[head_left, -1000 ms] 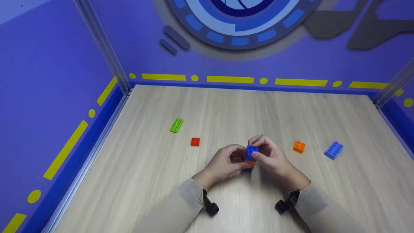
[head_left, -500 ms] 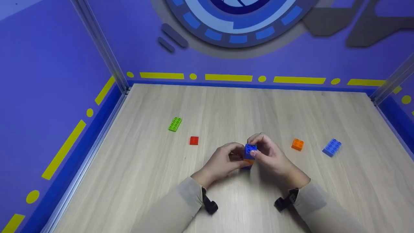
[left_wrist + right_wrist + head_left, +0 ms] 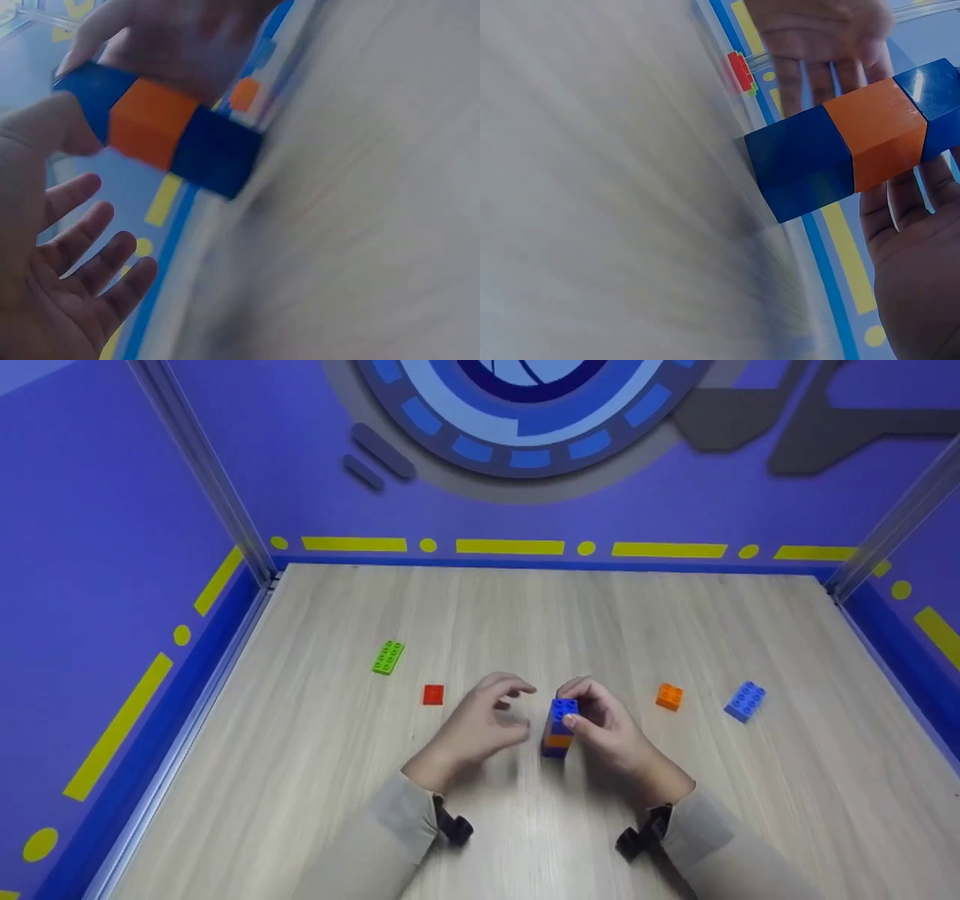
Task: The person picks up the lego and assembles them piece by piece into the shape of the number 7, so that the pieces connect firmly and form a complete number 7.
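Note:
Three toy bricks are stacked in a small tower point(image 3: 559, 740), blue at top and bottom with orange between. It stands upright near the middle of the table, studs showing on top. My right hand point(image 3: 613, 731) pinches the upper blue brick, thumb on the near side and fingertips behind. To the left of the tower, my left hand point(image 3: 474, 729) holds nothing, its fingers and thumb spread apart with a gap to the bricks. In the left wrist view the orange brick point(image 3: 150, 124) shows its plain sides, and the left hand's fingers point(image 3: 105, 251) are extended.
On the wooden table point(image 3: 487, 607) lie a green flat brick point(image 3: 388, 658) and a red square brick point(image 3: 433, 694) at left. An orange brick point(image 3: 670, 697) and a larger blue brick point(image 3: 745, 702) lie at right. A printed wall point(image 3: 517, 517) borders the back.
My left hand has let go of the tower and drawn away to the left, its fingers spreading. The right hand keeps its pinch on the top blue brick. The head view has shifted slightly.

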The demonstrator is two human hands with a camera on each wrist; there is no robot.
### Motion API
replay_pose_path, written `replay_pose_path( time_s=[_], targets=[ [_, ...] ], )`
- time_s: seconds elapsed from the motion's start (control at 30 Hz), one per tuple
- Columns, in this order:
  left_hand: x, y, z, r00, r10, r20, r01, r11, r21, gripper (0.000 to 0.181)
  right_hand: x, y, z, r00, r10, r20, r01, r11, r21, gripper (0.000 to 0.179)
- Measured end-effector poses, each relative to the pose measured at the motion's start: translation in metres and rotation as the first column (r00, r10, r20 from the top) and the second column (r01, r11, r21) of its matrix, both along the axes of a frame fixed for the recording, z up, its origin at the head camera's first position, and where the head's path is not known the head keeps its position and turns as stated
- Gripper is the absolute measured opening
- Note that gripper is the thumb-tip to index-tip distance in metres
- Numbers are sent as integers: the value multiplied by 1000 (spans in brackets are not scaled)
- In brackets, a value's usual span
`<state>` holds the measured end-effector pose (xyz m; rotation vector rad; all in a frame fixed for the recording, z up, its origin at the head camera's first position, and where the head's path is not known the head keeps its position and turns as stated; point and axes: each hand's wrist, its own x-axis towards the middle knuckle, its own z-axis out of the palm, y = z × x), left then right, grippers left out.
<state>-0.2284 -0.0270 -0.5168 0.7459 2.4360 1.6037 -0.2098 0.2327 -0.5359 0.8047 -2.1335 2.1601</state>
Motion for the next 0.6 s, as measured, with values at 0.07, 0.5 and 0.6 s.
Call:
replay_pose_path(
  time_s=[0.07, 0.5, 0.6],
  targets=[
    [-9, -14, 9, 998, 55, -10, -55, 998, 32, 45, -1, 1, 0, 1000, -2, 3, 2, 1000, 13, 23],
    [-58, -125, -8, 719, 691, 72, -694, 720, 17, 32, -3, 4, -5, 997, 74, 23, -74, 997, 7, 26],
    [-65, -132, -17, 675, 736, 55, -737, 676, 6, 31, -4, 5, -4, 997, 72, 12, -72, 997, 5, 26]
  ],
)
